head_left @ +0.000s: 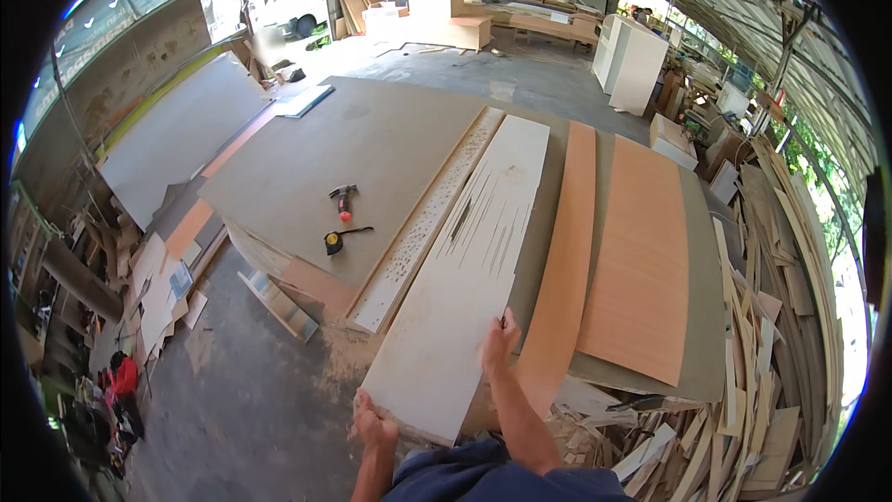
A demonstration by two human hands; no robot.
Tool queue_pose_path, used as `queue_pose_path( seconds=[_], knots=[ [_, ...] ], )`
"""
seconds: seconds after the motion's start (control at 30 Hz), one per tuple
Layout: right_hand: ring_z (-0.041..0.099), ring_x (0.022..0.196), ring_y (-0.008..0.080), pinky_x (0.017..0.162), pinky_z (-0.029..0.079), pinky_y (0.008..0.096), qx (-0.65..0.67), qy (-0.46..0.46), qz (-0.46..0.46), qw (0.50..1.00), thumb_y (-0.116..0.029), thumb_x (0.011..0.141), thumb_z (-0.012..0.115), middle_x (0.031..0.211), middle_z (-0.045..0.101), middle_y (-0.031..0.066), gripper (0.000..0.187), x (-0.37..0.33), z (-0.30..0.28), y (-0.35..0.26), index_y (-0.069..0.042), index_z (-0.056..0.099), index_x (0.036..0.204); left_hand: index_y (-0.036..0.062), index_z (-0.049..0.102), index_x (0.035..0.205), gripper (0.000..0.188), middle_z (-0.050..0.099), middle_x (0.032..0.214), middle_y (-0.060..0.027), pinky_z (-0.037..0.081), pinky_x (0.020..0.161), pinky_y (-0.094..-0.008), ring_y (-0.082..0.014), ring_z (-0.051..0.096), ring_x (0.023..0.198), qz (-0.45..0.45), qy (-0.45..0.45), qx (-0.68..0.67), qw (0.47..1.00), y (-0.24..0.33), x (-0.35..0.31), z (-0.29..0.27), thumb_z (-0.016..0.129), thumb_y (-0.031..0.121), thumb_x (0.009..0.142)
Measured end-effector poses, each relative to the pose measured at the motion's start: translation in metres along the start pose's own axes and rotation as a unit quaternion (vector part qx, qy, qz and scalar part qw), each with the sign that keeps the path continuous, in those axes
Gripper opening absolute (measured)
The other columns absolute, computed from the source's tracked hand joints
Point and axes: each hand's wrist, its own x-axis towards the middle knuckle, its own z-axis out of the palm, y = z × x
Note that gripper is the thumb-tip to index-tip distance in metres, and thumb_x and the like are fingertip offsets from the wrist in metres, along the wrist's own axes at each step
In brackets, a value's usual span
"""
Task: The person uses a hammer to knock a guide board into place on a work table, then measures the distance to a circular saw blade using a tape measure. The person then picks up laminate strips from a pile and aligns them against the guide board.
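Lower centre: left hand (pixel 374 425), right hand (pixel 502 342), both sets of fingers pinching white board (pixel 451 293) edges; uneven pull could swing it into speckled strip (pixel 432 216), mid-frame!

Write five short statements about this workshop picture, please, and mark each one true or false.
1. The left hand and right hand grip the white board. True.
2. The tape measure lies farther from the person than the hammer. False: it lies nearer.
3. The surface of the white board is unmarked. False: dark streaks show on it.
4. Two brown boards lie to the right of the white board. True.
5. The right hand is on the white board's left edge. False: it is on the right edge.
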Motion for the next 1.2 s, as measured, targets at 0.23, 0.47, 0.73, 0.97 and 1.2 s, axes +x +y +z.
queue_pose_path(
  seconds=[0.23,0.47,0.73,0.97,1.2],
  knots=[
    [0.056,0.072,0.0169,0.065,0.045,0.0301,-0.152,0.001,0.074,0.986,-0.003,0.074,0.047,0.083,0.062,0.0155,0.058,0.031,0.035,-0.024,0.014,0.043,0.129,-0.0004,0.049,0.123,0.031,0.058,0.116,-0.0122,0.043,0.098,-0.0414,-0.0246,0.056,0.109,-0.054,-0.039,0.067,0.996,0.012,0.031,0.023,0.049,0.013,0.095],
    [0.060,0.106,0.0248,0.089,0.045,0.0289,-0.223,0.025,-0.042,0.974,-0.004,0.074,0.050,0.123,0.057,0.0271,0.063,0.104,0.044,0.043,0.014,0.038,0.133,0.0000,0.052,0.106,0.016,0.062,0.098,-0.0121,0.053,0.081,-0.0405,-0.0232,0.063,0.087,-0.123,-0.071,0.267,0.953,-0.005,0.042,0.051,0.051,0.010,0.093],
    [0.041,0.131,0.0331,0.108,0.031,0.0312,-0.198,-0.045,-0.007,0.979,-0.008,0.073,0.058,0.135,0.044,0.0301,0.070,0.123,0.046,0.059,0.016,0.033,0.134,0.0024,0.050,0.089,0.007,0.062,0.086,-0.0132,0.058,0.071,-0.0374,-0.0234,0.065,0.075,-0.118,-0.019,0.312,0.943,-0.035,0.084,0.039,0.053,0.008,0.092],
    [0.053,0.118,0.0359,0.100,0.041,0.0348,-0.245,-0.062,0.007,0.967,-0.010,0.074,0.064,0.125,0.052,0.0313,0.073,0.143,0.046,0.083,0.013,0.033,0.135,0.0014,0.050,0.086,0.009,0.060,0.080,-0.0119,0.059,0.070,-0.0390,-0.0240,0.064,0.071,-0.099,0.007,0.309,0.946,-0.050,0.102,0.035,0.055,0.008,0.091],
    [0.056,0.112,0.0394,0.095,0.045,0.0370,-0.304,-0.051,-0.040,0.950,-0.010,0.074,0.068,0.117,0.055,0.0331,0.073,0.145,0.056,0.092,0.014,0.033,0.135,0.0000,0.050,0.089,0.011,0.058,0.079,-0.0132,0.059,0.071,-0.0421,-0.0253,0.062,0.070,-0.100,0.042,0.350,0.931,-0.052,0.120,0.024,0.058,0.008,0.090]
  ],
)
